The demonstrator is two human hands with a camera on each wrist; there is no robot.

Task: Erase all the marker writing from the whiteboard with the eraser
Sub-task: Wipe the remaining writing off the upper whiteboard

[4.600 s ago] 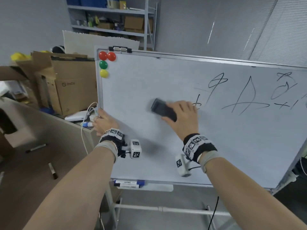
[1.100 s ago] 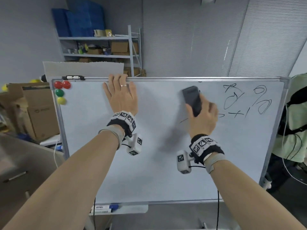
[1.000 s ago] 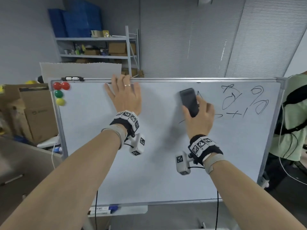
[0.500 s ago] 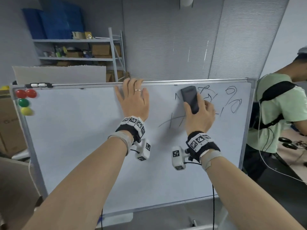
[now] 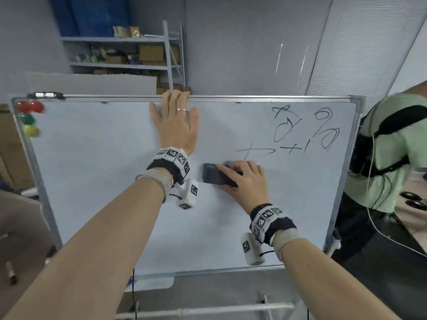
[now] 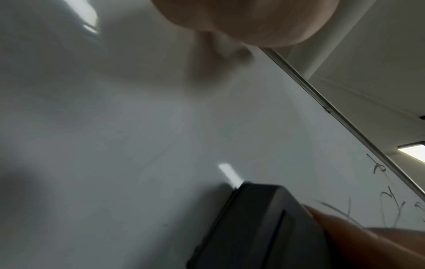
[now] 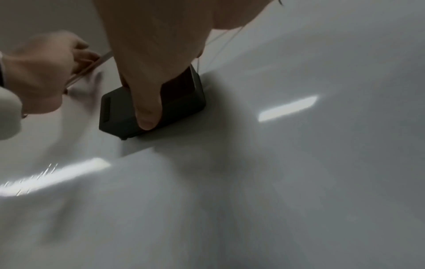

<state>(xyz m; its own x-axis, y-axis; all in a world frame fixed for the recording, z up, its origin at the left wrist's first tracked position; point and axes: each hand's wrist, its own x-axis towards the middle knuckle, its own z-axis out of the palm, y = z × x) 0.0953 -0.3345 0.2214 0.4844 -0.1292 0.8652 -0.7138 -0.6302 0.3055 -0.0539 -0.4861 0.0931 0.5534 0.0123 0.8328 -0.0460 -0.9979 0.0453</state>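
Observation:
The whiteboard (image 5: pixel 97 181) stands upright in front of me. Black marker writing (image 5: pixel 305 130) fills its upper right, with one loose stroke (image 5: pixel 254 151) just left of it. My right hand (image 5: pixel 228 175) grips the black eraser (image 5: pixel 211 174), pressed flat on the board below that stroke. In the right wrist view the thumb (image 7: pixel 147 102) lies across the eraser (image 7: pixel 122 112). My left hand (image 5: pixel 175 121) rests flat on the board with fingertips at the top rim. The left wrist view shows the eraser (image 6: pixel 264 227) and the writing (image 6: pixel 391 200).
Red, green and yellow magnets (image 5: pixel 28 116) sit in the board's top left corner. A person in a green shirt (image 5: pixel 392 153) stands close by its right edge. A marker tray (image 5: pixel 147 282) hangs under the board. Metal shelving (image 5: pixel 129 51) stands behind.
My right hand has swept the eraser down and to the left, away from the writing at the top. Some of the crossed strokes near the middle are gone. The left hand stays at the top rim.

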